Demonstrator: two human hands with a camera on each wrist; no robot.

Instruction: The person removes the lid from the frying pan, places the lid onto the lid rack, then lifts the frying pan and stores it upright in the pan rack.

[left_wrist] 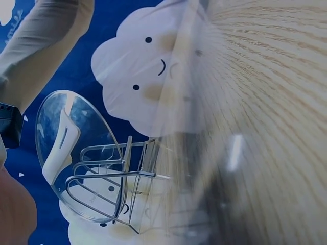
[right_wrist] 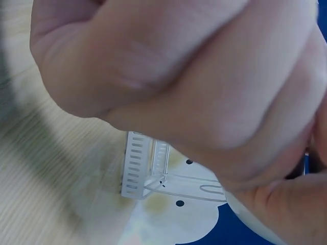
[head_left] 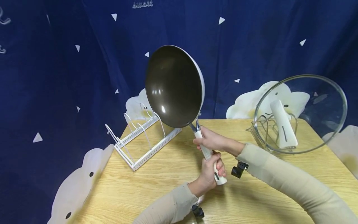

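A deep frying pan (head_left: 173, 87) with a dark inside and a pale outside is held up over the table, its open side toward me and its bowl upper left of my hands. My right hand (head_left: 214, 139) grips the upper part of its white handle (head_left: 206, 151), close to the metal neck. Lower down, my left hand (head_left: 208, 171) wraps the same handle near its end. In the right wrist view, the right hand (right_wrist: 173, 87) fills most of the picture and hides the handle. The left wrist view shows part of the right hand (left_wrist: 15, 209) at its left edge.
On the wooden table (head_left: 167, 193), a white rack (head_left: 156, 152) with wire dividers stands left of the pan. A glass lid (head_left: 343, 96) with a white grip (head_left: 283, 127) leans upright in a metal wire stand (head_left: 258, 137) at right. Behind hangs a blue curtain (head_left: 251, 46).
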